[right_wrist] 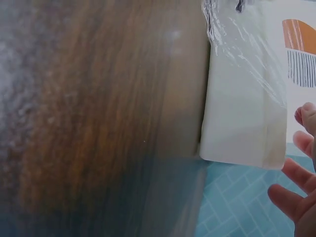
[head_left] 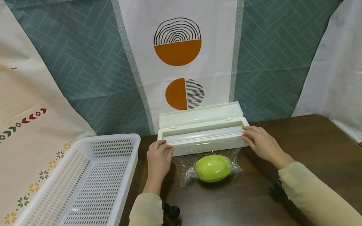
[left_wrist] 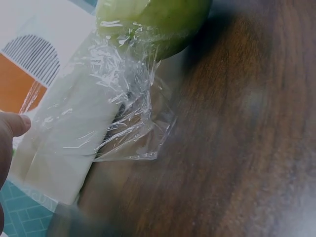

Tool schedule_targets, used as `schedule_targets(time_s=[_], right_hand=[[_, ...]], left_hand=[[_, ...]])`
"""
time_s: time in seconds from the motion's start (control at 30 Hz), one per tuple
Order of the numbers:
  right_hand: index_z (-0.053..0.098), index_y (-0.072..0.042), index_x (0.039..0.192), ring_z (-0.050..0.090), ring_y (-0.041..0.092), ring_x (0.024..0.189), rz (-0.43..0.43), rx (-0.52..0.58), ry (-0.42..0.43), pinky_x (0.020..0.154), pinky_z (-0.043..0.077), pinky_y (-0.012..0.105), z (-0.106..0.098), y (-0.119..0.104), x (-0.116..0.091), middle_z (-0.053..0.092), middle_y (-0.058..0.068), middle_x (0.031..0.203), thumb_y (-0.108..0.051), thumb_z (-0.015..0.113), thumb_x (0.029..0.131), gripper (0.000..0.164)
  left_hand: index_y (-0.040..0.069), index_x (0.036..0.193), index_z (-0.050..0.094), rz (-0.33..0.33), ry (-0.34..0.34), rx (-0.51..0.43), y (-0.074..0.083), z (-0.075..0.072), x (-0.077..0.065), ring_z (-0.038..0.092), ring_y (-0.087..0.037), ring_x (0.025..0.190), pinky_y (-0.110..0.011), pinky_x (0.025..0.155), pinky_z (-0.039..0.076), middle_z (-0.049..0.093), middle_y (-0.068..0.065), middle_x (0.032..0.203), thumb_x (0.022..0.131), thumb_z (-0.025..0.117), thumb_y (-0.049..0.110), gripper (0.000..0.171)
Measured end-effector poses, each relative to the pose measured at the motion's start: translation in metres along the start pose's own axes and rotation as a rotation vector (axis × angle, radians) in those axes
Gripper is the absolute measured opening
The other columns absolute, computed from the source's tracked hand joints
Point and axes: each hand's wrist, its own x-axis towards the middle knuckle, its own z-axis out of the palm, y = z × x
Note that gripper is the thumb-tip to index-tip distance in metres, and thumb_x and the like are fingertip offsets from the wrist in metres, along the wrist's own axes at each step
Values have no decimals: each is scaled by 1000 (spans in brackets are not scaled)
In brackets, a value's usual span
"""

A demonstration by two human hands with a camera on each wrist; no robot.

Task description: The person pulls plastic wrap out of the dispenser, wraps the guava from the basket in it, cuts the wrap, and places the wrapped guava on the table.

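Note:
A yellow-green oval melon-like fruit, wrapped in clear plastic wrap with crumpled ends, rests on the table before an open white wrap dispenser box. Clear film stretches between the box and the fruit. At the box's left front corner my left hand pinches the film's edge between thumb and fingers. My right hand pinches the film at the right front corner, its other fingers spread in the right wrist view. A roll of wrap lies inside the box, and the lid stands raised behind it.
A white slotted plastic basket stands on the left of the dark wooden table. Patterned cloth hangs behind the table, close to the box's lid. The table's right edge slants down at the right.

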Motion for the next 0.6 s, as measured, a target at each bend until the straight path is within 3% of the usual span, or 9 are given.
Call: schedule_targets(time_s=[0.6], right_hand=[[65,-7,95,56,35,115,-47,101,-10,91,47,50,-12,-6,-13,59,16,125,-15,59,93,10]], left_hand=[[3,82,73,11,-7,-83,4,-14,-12,56,-33,104,-54,89,42,66,-11,101,79,75,10,8]])
